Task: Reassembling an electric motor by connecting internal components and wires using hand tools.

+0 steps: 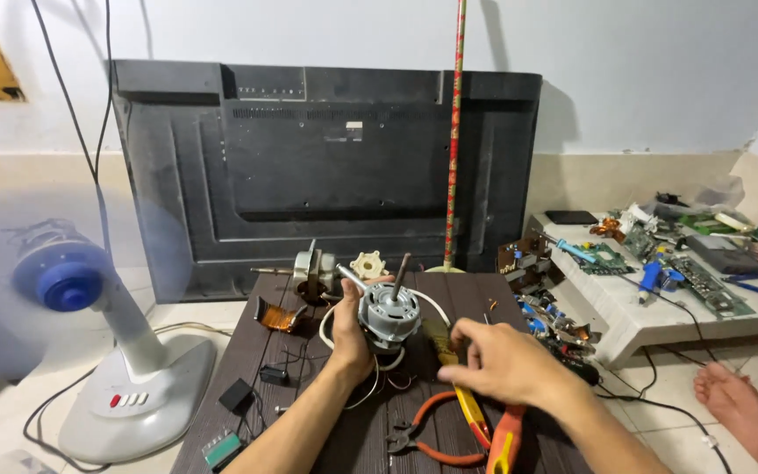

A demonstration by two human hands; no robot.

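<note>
1. At the centre of the frame our left hand (350, 338) grips a small fan motor (389, 314), fingers wrapped round its side; it is lifted off the dark table (247, 351) with the shaft tilted up, so the winding end faces us.
2. Right of it, our right hand (502, 360) hovers low over the yellow-handled screwdriver (458, 377), fingers half-curled and holding nothing (possibly brushing the handle; we cannot tell).
3. Orange-handled pliers (436, 432) lie at the lower centre, near the table's front edge.
4. Behind, a second motor (313, 272) and a black TV back panel (326, 167) crowd the far edge; open room lies mostly lower left, towards the running fan (72, 281).
</note>
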